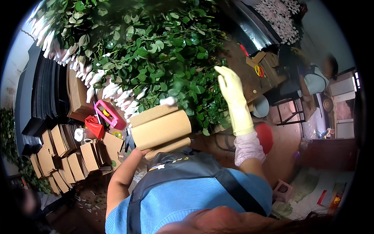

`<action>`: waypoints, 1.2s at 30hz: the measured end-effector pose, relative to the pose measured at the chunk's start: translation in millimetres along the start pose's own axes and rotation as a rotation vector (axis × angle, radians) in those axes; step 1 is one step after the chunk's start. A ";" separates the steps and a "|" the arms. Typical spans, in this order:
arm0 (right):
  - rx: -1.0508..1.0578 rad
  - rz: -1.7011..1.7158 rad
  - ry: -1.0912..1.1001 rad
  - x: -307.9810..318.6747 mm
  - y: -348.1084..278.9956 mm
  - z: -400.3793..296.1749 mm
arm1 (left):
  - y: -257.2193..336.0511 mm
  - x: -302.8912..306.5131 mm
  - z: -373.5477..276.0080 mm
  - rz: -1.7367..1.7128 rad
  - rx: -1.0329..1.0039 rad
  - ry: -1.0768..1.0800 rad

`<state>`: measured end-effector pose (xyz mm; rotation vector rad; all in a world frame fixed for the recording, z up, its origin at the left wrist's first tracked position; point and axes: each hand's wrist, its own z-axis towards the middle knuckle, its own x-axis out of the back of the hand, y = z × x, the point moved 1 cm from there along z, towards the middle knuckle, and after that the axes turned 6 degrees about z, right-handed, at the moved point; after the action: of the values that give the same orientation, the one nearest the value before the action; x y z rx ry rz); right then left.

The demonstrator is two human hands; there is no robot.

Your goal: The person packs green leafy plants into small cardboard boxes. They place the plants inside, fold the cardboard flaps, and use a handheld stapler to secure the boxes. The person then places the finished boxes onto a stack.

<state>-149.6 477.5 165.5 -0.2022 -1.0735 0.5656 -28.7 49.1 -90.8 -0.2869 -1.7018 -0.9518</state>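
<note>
A bent piece of tan corrugated cardboard (162, 130) is in front of my apron, its edges curled into folds. My bare left hand (143, 151) grips its lower left corner, and most of the fingers are hidden behind the board. A blurred white tip (168, 101) shows at its upper edge, maybe a netted flower head. My right hand (230, 87), in a pale yellow rubber glove, is raised at the right edge of the leafy stems (163, 61). Its fingers are stretched out and nothing shows in them.
White netted flower heads (87, 73) line the pile's left side. At left are a pink tape dispenser (109, 114), a white-lidded bottle (80, 134), folded cardboard sleeves (76, 163) and black sheets (46, 87). Right are scissors (259, 71), a bucket (260, 106), a red stool (264, 137) and a person (314, 80).
</note>
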 end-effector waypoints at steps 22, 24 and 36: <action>-0.244 0.240 0.108 12.5 8.9 15.9 | 31.4 73.6 22.3 -1.000 0.502 0.036; -0.073 0.312 -0.278 -7.5 -67.1 2.8 | 34.7 67.2 -1.8 -0.484 0.412 -0.030; -0.158 -0.250 -1.500 -154.7 -36.6 -143.0 | 29.7 54.7 -0.6 -0.375 0.204 -0.013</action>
<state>-66.9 380.9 -6.4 0.2972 -2.5535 0.3429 -29.6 53.1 -28.7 0.1680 -1.8848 -1.0340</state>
